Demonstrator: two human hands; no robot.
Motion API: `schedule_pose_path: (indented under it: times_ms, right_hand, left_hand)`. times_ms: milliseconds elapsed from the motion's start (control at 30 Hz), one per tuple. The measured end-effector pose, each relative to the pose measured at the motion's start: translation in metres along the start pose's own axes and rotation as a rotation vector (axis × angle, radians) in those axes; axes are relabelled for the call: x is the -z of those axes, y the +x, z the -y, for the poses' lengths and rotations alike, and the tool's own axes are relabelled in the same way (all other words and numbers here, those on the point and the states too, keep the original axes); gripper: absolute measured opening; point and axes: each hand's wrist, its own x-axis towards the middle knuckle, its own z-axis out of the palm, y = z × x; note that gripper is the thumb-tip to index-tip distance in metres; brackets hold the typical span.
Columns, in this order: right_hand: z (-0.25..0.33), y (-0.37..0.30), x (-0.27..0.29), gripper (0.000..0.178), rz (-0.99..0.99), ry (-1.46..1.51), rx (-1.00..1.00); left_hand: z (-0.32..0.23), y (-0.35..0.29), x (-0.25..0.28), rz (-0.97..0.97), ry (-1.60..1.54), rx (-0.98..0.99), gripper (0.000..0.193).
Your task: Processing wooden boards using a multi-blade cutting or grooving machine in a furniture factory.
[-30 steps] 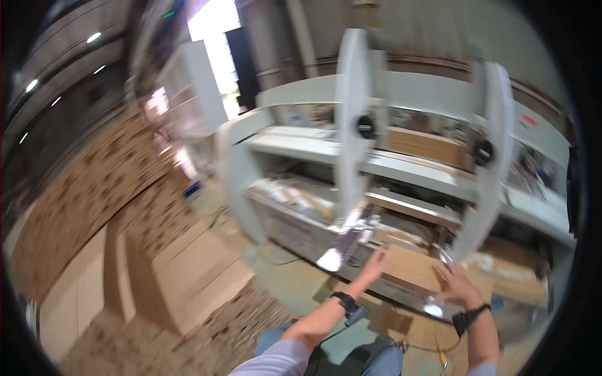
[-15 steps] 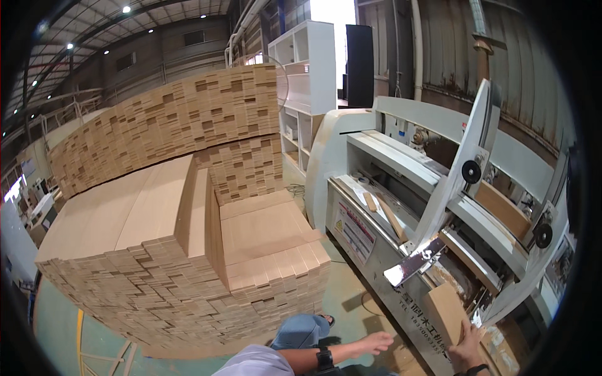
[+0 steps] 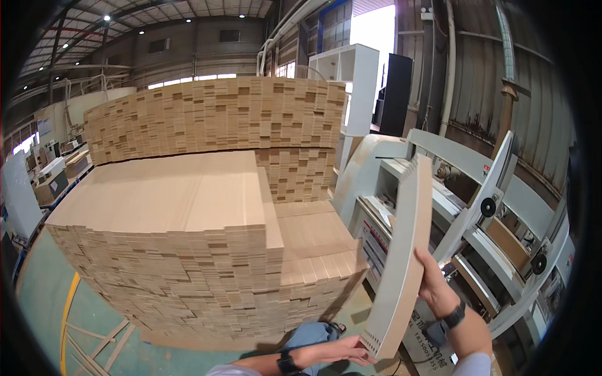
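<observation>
black lettering (image 3: 429, 348), printed label (image 3: 374, 245), both on machine (image 3: 360, 169)

The board (image 3: 401, 250) looks smooth and matt. The stack (image 3: 163, 269) looks like bare wood, smooth on top, rough-sided. The machine (image 3: 365, 164) seems painted metal.

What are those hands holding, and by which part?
A long board. The right hand grips its right edge, a little below the middle. The left hand is at its bottom end; whether it grips there, I can't tell.
</observation>
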Motion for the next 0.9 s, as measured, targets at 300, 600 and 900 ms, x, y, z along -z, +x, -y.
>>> schedule_pose_path:
  times_ms: [300,600,900]
  right_hand:
    - [0.016,0.090,-0.136,0.054,0.247,-0.003,-0.230]
    - [0.010,0.125,-0.202,0.057,0.311,-0.225,-0.390]
    - [-0.002,0.152,-0.228,0.067,0.334,-0.476,-0.319]
  left_hand:
    - [-0.089,-0.094,-0.039,-0.489,0.675,-0.395,0.027]
    - [-0.102,-0.100,-0.027,-0.659,0.851,-0.489,0.023]
    - [-0.095,-0.106,0.000,-0.769,0.586,-0.608,0.023]
